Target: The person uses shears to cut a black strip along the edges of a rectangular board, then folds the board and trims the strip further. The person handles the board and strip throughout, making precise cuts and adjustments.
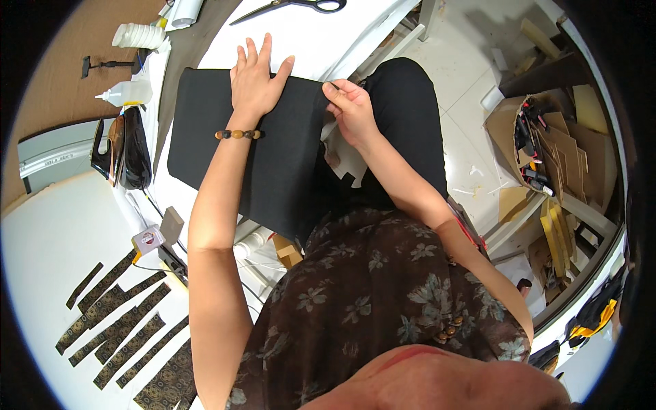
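My left hand (254,78) lies flat, fingers spread, on a sheet of black fabric (225,143) that hangs over the white table's edge (301,34). A bead bracelet (238,134) sits on that wrist. My right hand (350,102) pinches the fabric's right edge near its top corner. Below that hand, a pale cut-out piece (342,164) rests against my black trousers (406,123).
Black scissors (294,7) lie at the far end of the table. To the left stand a glue bottle (126,93), a white ribbed bottle (139,35) and a dark glossy shoe piece (130,154). Several patterned brown strips (116,321) lie at lower left. Cardboard boxes (547,150) crowd the right.
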The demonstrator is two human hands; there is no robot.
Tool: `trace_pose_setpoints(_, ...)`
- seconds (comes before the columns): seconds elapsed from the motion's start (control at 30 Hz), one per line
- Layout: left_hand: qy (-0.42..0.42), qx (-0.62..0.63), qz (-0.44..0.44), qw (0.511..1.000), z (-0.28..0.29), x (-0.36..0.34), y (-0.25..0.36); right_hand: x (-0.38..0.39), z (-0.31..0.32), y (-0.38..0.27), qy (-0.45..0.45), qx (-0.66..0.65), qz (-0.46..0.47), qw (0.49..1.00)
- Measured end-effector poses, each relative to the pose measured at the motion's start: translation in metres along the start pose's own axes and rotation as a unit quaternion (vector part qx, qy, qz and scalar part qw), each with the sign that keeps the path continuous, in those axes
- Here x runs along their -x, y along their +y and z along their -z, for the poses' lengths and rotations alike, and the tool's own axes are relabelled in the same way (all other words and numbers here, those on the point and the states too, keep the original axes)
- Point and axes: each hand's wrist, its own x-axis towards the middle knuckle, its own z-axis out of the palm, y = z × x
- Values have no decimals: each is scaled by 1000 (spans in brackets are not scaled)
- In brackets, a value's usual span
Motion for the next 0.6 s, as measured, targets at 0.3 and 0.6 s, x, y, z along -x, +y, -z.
trace_pose_setpoints(0.3, -10, -17, 2, 1000, 4, 0, 2, 8, 1, 4, 9, -74, -53, 996)
trace_pose_setpoints(0.6, 21, -19, -8, 1000, -6, 0, -6, 12, -19, -1, -36, 35, -60, 997)
